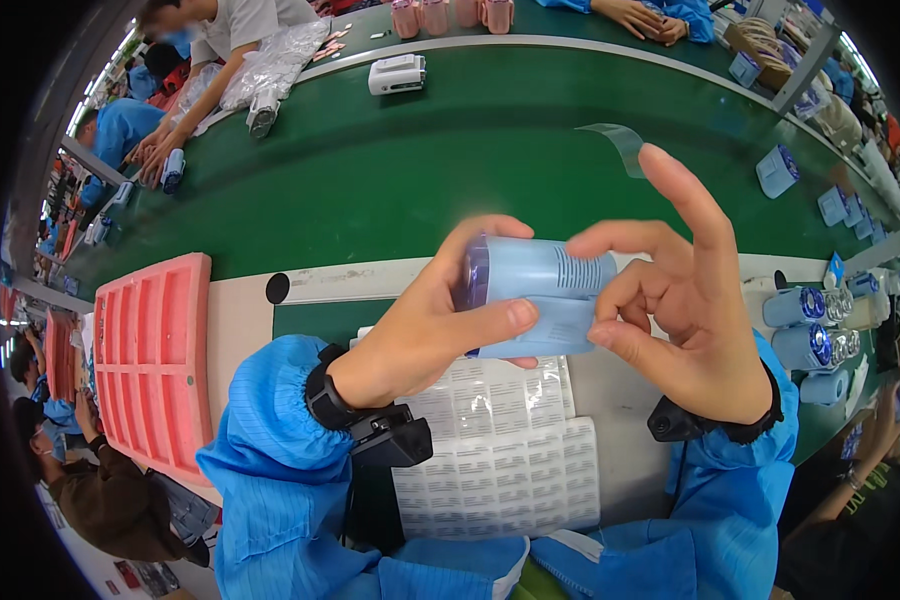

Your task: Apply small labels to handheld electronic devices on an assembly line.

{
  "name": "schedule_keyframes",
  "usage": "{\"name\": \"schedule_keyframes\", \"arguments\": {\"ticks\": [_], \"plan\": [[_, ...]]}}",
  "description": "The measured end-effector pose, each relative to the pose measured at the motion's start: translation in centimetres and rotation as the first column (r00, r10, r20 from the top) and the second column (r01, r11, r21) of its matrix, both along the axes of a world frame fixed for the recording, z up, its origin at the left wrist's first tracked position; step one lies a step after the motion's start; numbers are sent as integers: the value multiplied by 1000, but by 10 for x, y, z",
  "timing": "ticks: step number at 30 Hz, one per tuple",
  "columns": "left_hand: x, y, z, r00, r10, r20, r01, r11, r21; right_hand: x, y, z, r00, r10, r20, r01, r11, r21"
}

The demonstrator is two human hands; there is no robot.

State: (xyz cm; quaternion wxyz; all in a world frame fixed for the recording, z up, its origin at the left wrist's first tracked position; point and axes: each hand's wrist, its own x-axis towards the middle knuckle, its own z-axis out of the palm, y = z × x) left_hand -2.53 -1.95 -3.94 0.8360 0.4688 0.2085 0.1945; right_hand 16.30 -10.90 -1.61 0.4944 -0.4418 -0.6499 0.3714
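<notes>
My left hand (pixel 425 325) grips a light blue cylindrical device (pixel 535 297) lying sideways, thumb under it and fingers over its purple-tinted left end. My right hand (pixel 685 300) pinches the device's right end between thumb and bent fingers; a white label shows on the top of the device there. The right index finger points up, and a small clear film strip (pixel 625 143) hangs at its tip. Both forearms wear blue sleeves and black wrist straps. Below the hands lie sheets of small white labels (pixel 505 470).
A pink compartment tray (pixel 152 355) lies at my left. A green conveyor belt (pixel 450 170) runs ahead, carrying a white device (pixel 397 74) and plastic bags (pixel 275 65). More blue cylinders (pixel 805 325) lie at my right. Other workers sit around the belt.
</notes>
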Motion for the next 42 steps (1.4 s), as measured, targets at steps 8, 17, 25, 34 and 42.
{"name": "schedule_keyframes", "arguments": {"ticks": [8,17,25,34,42], "plan": [[-1,-2,1,995,-25,-92,38,989,141,0,4,1,999,48,-4,-48,999,25],[2,-6,3,981,63,-182,-16,969,247,0,5,1,988,65,141,-73,996,58],[5,-8,0,978,85,-190,-46,979,199,-1,8,-4,979,65,194,-91,987,129],[6,-6,-6,954,164,-252,-35,892,451,-7,4,-6,951,-31,307,-20,987,161],[8,-10,-16,947,281,-155,-164,839,519,-13,-1,-5,918,-123,377,54,980,190]]}}
